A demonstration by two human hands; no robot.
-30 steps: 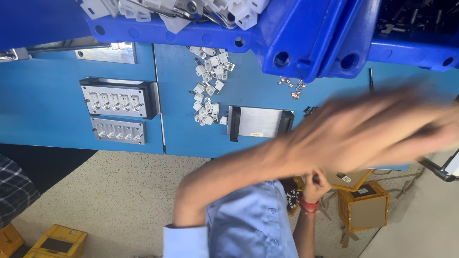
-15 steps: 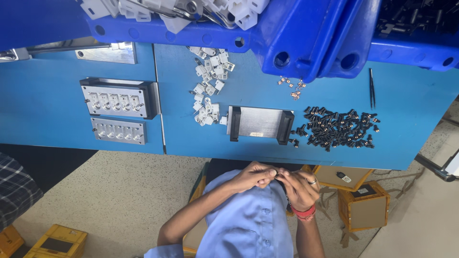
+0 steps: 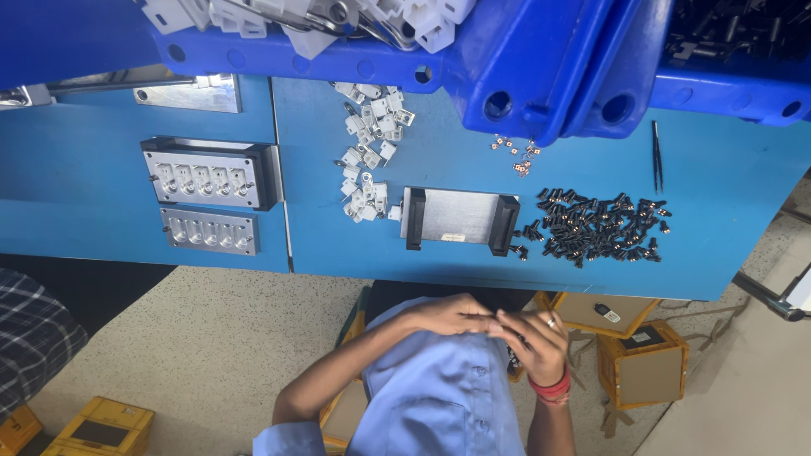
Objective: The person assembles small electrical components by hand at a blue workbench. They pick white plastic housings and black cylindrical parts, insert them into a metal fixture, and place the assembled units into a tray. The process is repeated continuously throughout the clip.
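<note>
Bright, even light, soft shadows, sharp focus throughout, with slight bending at the frame edges.

a second ago an arm swept blurred across the bench; now the left hand (image 3: 448,314) and right hand (image 3: 534,339) meet, fingers touching, against the shirt (image 3: 439,397).

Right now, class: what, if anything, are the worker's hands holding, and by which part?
It cannot be told. The left hand and right hand meet close to the blue shirt, fingers curled together; anything pinched between them is hidden.
</note>
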